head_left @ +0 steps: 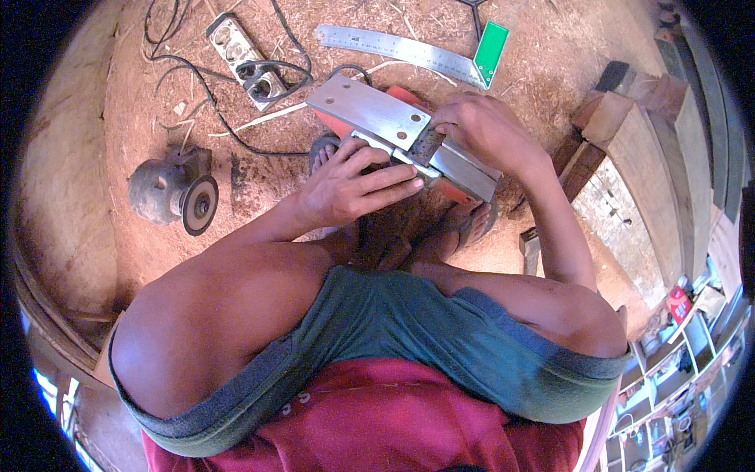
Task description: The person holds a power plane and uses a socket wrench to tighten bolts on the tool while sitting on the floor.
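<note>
An electric hand planer [366, 110] lies upside down between my feet, its flat metal sole facing up and parts of its orange-red body showing beneath. My left hand [346, 185] grips its near side, the fingers bent over the edge by a narrow metal bar [385, 149]. At the dark gap between the two sole plates, the fingers of my right hand [491, 130] are curled and pressed together. Whatever they pinch there, if anything, is too small or hidden to make out. The rear plate [464, 175] sits just below this hand.
A try square with a green handle [491, 53] lies beyond the planer. To its left is a power strip [244, 55] with dark cables. A bench grinder [157, 189] stands at the left. Thick wooden pieces [641, 173] lie at the right. Shavings cover the ground.
</note>
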{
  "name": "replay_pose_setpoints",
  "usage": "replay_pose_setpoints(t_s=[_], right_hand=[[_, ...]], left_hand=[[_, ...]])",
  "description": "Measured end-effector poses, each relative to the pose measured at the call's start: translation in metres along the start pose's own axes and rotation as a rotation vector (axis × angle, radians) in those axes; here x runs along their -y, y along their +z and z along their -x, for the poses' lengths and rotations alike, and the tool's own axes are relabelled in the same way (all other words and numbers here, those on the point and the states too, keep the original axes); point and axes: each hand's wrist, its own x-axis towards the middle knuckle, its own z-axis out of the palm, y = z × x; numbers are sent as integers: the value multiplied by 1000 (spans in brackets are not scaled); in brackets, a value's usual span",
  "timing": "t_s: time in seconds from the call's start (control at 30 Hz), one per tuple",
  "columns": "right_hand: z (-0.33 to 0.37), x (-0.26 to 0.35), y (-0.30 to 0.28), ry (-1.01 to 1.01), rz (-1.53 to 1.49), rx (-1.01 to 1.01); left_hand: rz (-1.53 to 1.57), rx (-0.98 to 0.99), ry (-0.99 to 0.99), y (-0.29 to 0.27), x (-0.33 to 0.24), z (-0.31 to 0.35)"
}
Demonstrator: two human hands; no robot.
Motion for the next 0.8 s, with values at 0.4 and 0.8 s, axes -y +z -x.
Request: replay_pose_setpoints(t_s=[0.4,0.8], right_hand=[[-6,9,-5,94,89,96],[-7,8,-4,100,162,114]], left_hand=[[1,-12,12,-3,0,-1],[20,-7,9,-1,1,0]])
